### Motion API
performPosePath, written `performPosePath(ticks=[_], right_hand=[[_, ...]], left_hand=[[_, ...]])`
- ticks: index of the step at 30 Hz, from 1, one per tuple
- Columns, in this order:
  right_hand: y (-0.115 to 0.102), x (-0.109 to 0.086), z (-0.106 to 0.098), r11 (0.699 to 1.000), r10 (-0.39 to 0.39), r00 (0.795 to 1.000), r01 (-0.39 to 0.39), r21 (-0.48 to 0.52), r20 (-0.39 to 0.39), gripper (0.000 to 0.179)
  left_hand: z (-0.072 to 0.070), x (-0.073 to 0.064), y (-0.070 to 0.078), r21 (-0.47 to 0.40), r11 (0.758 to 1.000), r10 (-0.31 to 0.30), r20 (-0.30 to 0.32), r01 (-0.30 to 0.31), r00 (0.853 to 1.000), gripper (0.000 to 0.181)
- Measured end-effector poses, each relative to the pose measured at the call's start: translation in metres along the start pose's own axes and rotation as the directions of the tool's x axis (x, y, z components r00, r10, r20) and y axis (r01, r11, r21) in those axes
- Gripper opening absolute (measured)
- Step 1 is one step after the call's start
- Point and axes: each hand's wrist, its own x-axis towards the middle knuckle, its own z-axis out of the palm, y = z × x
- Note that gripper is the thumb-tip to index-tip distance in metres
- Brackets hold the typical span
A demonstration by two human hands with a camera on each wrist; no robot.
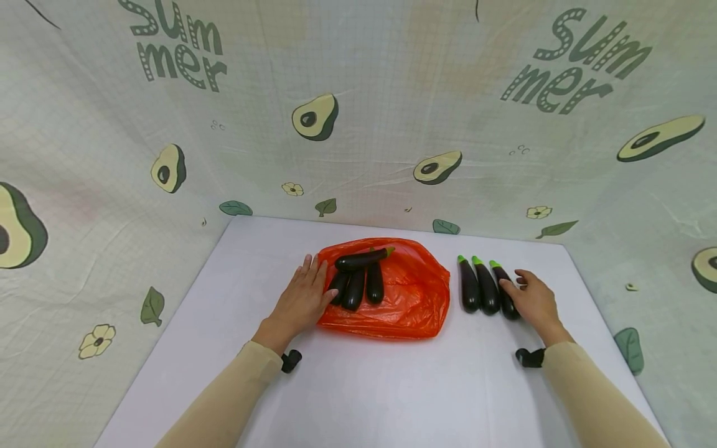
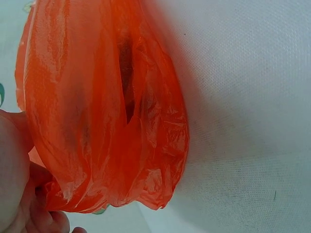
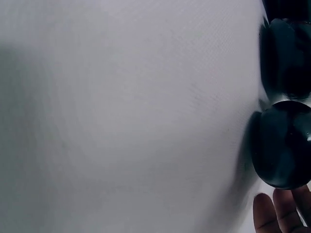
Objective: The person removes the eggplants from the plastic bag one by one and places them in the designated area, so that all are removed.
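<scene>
My left hand [image 1: 302, 295] lies at the left side of a red plastic bag [image 1: 414, 311]. In the left wrist view its thumb and fingers hold the bag's edge. Several dark eggplants [image 1: 354, 290] with green caps rest within the bag's spread opening, one lying crosswise over the others. Over to the right, three more eggplants [image 1: 469, 286] lie side by side on the table. My right hand [image 1: 534, 303] is at the rightmost eggplant [image 1: 506, 302], thumb touching it and fingers loosely bent beside it. The right wrist view shows fingertips against the rounded end of an eggplant [image 3: 282, 150].
A white table [image 1: 381, 398] carries everything. Behind it and along both sides hangs a pale cloth [image 1: 370, 62] printed with avocados, leaves and lettering. A dark wrist device [image 1: 529, 358] sits at each cuff.
</scene>
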Motion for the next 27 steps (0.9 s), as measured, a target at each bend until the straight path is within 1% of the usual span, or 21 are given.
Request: performPosePath(ticks=[3,8,16,21,27], right_hand=[[-0.001,0.0,-0.001,1.0,-0.025,0.998,0.025,0.003,-0.053,0.071],[-0.008,-0.001,-0.004,0.998,-0.048,0.989,0.052,0.029,-0.142,0.065],[-0.029,-0.006,-0.01,0.992,-0.058,0.972,0.082,0.097,-0.227,0.061],[-0.051,-0.012,-0.009,0.985,-0.058,0.967,0.096,0.143,-0.247,0.06],[-0.085,-0.021,-0.001,0.968,-0.085,0.969,0.136,0.209,-0.233,0.059]], left_hand=[[0.0,0.0,0.0,0.009,1.0,0.004,0.0,-0.004,1.0,0.08],[-0.001,0.0,0.0,0.017,1.0,0.009,-0.002,-0.009,1.0,0.08],[-0.004,0.0,0.003,-0.006,1.0,0.0,0.006,0.0,1.0,0.081],[-0.003,0.001,0.005,-0.012,1.0,-0.007,0.002,0.007,1.0,0.081],[-0.003,0.002,0.006,-0.02,1.0,-0.012,-0.001,0.011,1.0,0.081]])
